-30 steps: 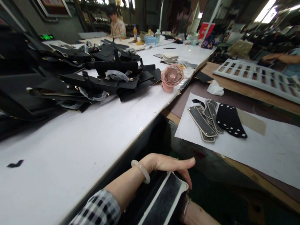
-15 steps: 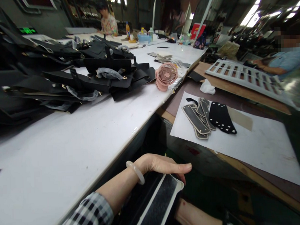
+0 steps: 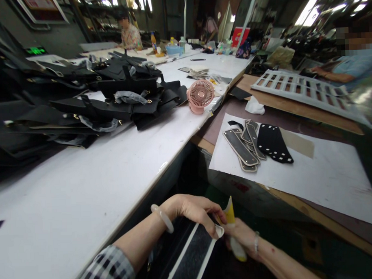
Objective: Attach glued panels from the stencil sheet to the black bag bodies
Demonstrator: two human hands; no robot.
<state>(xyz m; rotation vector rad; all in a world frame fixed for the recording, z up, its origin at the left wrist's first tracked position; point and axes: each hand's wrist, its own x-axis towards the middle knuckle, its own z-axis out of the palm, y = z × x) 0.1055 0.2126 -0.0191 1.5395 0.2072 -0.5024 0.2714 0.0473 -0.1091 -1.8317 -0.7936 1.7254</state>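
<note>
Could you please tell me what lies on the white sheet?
Overlapping grey strips with pale edging, a black scrap, a black piece with white marks, and a beige piece. The lower strips are partly covered, so their number cannot be seen.

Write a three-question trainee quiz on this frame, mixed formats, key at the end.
1. Multiple choice: which colours show on the slim, pointed implement in the right hand?
A) red and green
B) yellow and white
C) blue and orange

2. True or false: the round pink plastic fan stands on the long white tabletop.

3. Fill in: the hand at the upper end of the white-edged black leather-like panel, with a thick pale bangle on its wrist, is the ____ one.

Key:
1. B
2. True
3. Left: the left hand is there.
</note>
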